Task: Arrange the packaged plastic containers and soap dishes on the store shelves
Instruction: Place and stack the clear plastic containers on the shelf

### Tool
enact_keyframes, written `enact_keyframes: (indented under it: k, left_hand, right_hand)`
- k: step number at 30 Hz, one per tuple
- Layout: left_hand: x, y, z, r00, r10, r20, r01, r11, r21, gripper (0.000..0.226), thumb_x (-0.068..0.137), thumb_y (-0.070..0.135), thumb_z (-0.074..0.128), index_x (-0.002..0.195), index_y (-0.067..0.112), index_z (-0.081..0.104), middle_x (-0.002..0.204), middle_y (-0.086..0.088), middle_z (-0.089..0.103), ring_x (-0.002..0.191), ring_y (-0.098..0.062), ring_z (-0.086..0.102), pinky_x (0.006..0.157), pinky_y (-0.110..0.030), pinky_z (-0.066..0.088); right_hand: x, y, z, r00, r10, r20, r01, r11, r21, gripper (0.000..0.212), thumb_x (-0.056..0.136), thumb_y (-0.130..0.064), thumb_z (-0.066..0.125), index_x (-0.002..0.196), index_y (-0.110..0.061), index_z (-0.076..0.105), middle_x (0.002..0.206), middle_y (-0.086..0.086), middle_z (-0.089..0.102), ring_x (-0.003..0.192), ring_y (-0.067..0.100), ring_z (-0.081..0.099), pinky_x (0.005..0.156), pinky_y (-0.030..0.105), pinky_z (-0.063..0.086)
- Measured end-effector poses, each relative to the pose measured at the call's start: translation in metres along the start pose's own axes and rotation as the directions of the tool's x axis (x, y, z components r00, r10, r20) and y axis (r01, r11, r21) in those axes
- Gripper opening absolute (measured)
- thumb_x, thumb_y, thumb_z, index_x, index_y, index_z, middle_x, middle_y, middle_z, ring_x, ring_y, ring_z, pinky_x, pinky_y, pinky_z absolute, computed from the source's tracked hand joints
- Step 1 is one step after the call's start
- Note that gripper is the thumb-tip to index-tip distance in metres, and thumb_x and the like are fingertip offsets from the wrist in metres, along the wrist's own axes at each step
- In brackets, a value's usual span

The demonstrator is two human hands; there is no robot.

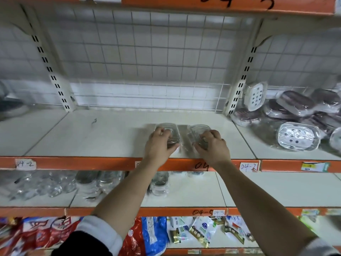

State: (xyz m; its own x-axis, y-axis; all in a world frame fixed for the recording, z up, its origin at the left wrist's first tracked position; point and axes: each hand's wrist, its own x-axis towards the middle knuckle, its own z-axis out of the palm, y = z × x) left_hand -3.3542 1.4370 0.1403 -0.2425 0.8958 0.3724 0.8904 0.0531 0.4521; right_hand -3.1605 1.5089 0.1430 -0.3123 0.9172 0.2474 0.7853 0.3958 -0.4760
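Observation:
Two clear packaged plastic containers lie side by side on the white middle shelf [103, 133], near its orange front edge. My left hand [159, 145] grips the left container [170, 129] from its near end. My right hand [212, 146] holds the right container [198, 129] the same way, fingers curled over it. Both containers rest on the shelf surface. A pile of wrapped soap dishes [295, 115], white and dark, fills the shelf bay to the right.
Behind the shelf is a white wire grid back panel [147, 61] between two slotted uprights. The shelf below holds several clear packaged containers [86, 183]. The bottom shelf carries colourful packets [151, 233]. An orange shelf edge [221, 4] runs overhead.

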Motion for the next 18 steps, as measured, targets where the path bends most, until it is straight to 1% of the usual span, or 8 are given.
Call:
enact_keyframes:
  k: [3,5,7,9,11,14,15,18]
  left_hand:
    - [-0.002,-0.004,-0.008,0.998,0.016,-0.058,-0.021,0.997,-0.08,0.037,0.084,0.042,0.07,0.105,0.012,0.063,0.119,-0.005,0.056,0.102,-0.027,0.059,0.085,-0.038,0.05]
    - [-0.008,-0.004,-0.014,0.992,0.031,-0.126,-0.046,0.993,-0.113,0.035,0.082,0.04,0.071,0.102,0.012,0.063,0.114,-0.003,0.059,0.099,-0.026,0.06,0.081,-0.037,0.051]
    - [-0.016,-0.002,-0.02,0.985,0.055,-0.162,-0.071,0.993,-0.098,0.035,0.078,0.039,0.074,0.1,0.014,0.063,0.109,0.0,0.06,0.095,-0.023,0.061,0.076,-0.033,0.05]
    - [-0.027,0.001,-0.023,0.984,0.08,-0.157,-0.09,0.994,-0.056,0.036,0.074,0.039,0.075,0.099,0.016,0.064,0.108,0.002,0.061,0.093,-0.022,0.061,0.074,-0.03,0.048]
    - [-0.039,0.002,-0.024,0.986,0.104,-0.133,-0.106,0.994,-0.006,0.042,0.075,0.041,0.074,0.105,0.015,0.064,0.112,0.001,0.061,0.097,-0.021,0.06,0.078,-0.03,0.047]
    - [-0.058,0.002,-0.024,0.988,0.103,-0.114,-0.101,0.995,0.026,0.053,0.079,0.045,0.069,0.121,0.013,0.062,0.124,-0.002,0.058,0.109,-0.022,0.057,0.091,-0.034,0.049]
    - [-0.064,0.003,-0.026,0.988,0.103,-0.119,-0.1,0.994,0.031,0.055,0.079,0.045,0.069,0.122,0.012,0.063,0.126,-0.003,0.058,0.111,-0.023,0.057,0.093,-0.036,0.05]
    - [-0.084,0.008,-0.031,0.983,0.115,-0.14,-0.11,0.993,0.041,0.055,0.078,0.046,0.068,0.119,0.009,0.066,0.122,-0.007,0.06,0.109,-0.026,0.058,0.09,-0.038,0.052]
  right_hand:
    - [-0.009,-0.001,-0.005,0.995,0.035,-0.098,-0.028,0.997,0.069,0.039,0.084,-0.04,0.065,0.119,-0.025,0.06,0.127,0.001,0.053,0.106,0.035,0.052,0.086,0.039,0.048]
    - [-0.018,-0.001,-0.006,0.989,0.035,-0.144,-0.022,0.996,0.086,0.038,0.083,-0.04,0.066,0.118,-0.025,0.062,0.124,0.001,0.056,0.102,0.036,0.053,0.086,0.038,0.046]
    - [-0.026,-0.001,-0.005,0.987,0.015,-0.161,-0.003,0.997,0.076,0.038,0.083,-0.039,0.067,0.117,-0.024,0.063,0.123,0.001,0.058,0.101,0.036,0.054,0.087,0.038,0.045]
    - [-0.032,-0.001,-0.005,0.987,-0.022,-0.161,0.03,0.998,0.048,0.038,0.083,-0.039,0.067,0.117,-0.022,0.064,0.124,0.001,0.059,0.102,0.035,0.055,0.09,0.039,0.044]
    - [-0.039,-0.002,-0.006,0.986,-0.065,-0.156,0.068,0.998,0.017,0.039,0.083,-0.039,0.067,0.118,-0.02,0.064,0.124,0.003,0.059,0.102,0.035,0.056,0.092,0.039,0.044]
    - [-0.054,-0.003,-0.008,0.977,-0.107,-0.186,0.114,0.993,0.029,0.038,0.083,-0.036,0.069,0.115,-0.017,0.066,0.124,0.006,0.06,0.1,0.036,0.056,0.091,0.04,0.044]
    - [-0.06,-0.003,-0.01,0.974,-0.118,-0.193,0.128,0.991,0.04,0.038,0.083,-0.037,0.068,0.115,-0.016,0.066,0.124,0.007,0.06,0.1,0.036,0.056,0.091,0.04,0.044]
    - [-0.081,-0.001,-0.013,0.964,-0.17,-0.203,0.183,0.982,0.049,0.043,0.081,-0.042,0.061,0.114,-0.014,0.067,0.126,0.009,0.059,0.106,0.034,0.055,0.094,0.039,0.041]
